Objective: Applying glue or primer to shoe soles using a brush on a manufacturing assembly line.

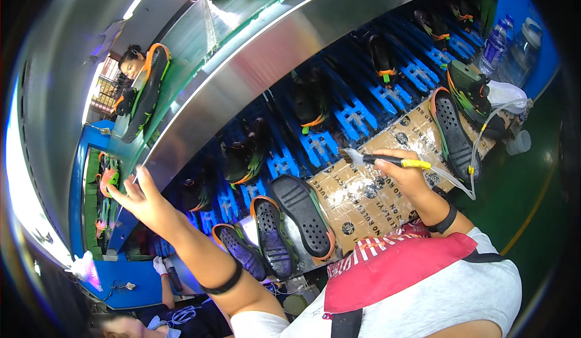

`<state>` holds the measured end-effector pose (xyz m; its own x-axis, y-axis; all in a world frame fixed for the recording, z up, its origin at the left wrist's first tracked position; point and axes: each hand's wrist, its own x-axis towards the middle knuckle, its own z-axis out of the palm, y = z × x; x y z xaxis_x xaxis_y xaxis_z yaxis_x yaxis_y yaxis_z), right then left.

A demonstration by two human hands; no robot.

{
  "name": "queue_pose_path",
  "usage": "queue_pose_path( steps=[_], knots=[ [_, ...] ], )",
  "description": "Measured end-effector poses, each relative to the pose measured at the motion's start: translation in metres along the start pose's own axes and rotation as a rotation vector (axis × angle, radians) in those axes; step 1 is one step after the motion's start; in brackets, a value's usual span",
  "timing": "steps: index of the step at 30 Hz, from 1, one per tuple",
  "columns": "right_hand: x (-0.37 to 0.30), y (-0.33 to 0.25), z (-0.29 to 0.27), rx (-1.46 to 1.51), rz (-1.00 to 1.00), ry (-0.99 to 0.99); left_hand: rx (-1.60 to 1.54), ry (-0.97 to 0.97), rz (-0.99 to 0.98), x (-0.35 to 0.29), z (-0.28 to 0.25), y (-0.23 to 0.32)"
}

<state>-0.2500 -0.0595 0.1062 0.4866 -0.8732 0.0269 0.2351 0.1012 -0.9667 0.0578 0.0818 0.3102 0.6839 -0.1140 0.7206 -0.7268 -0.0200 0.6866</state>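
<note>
1. Brush [370, 158] first, since that's what's in play: it's up over the back edge of the cardboard-covered tabletop [366, 202], near the blue racks [357, 120]. Can't tell how high it hovers.

2. Right hand [404, 174] has it pinched pen-style, fingers closed round the dark handle. A clear tube [451, 177] trails off the yellow back end toward the right.

3. Left hand [144, 203] is way out on the other side, fingers spread, nothing obvious in it. It's closest to an orange-edged piece [108, 182] behind it, but I honestly can't tell if they touch.

4. Key bit of geometry: the brush's long axis runs roughly left-right, bristles aimed left, away from the palm. The big black sole [302, 217] at the cardboard's left end sits left of the bristles and closer to the person's body. Its length slants from back left to front right, so the two don't line up.

5. Right hand is the nearer one to that sole, and it's even closer to the other black sole [455, 133] by the cardboard's right end. Left hand's nearest soles on this side are the purple-sheened pair [275, 238].
</note>
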Motion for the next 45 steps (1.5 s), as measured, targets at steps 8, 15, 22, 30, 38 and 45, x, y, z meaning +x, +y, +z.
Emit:
queue_pose_path(
  steps=[8,15,22,30,38,45],
  knots=[
    [-0.004,0.003,-0.007,-0.016,-0.005,0.039,0.256,-0.219,-0.181,0.115,0.027,-0.056],
    [-0.001,0.004,-0.007,-0.083,-0.013,0.03,0.056,-0.265,-0.49,0.121,0.045,-0.039],
    [-0.001,-0.001,-0.011,-0.019,-0.004,0.037,-0.685,-0.238,-0.099,0.105,-0.025,-0.054],
    [0.002,-0.003,-0.003,-0.035,-0.003,0.039,0.226,0.123,0.899,-0.034,-0.028,0.006],
    [0.002,-0.001,-0.006,-0.065,-0.051,0.045,0.18,0.039,0.825,-0.068,-0.024,-0.031],
    [0.002,-0.003,-0.001,-0.081,-0.058,0.058,0.208,0.013,0.933,-0.081,-0.016,-0.053]
  ],
)
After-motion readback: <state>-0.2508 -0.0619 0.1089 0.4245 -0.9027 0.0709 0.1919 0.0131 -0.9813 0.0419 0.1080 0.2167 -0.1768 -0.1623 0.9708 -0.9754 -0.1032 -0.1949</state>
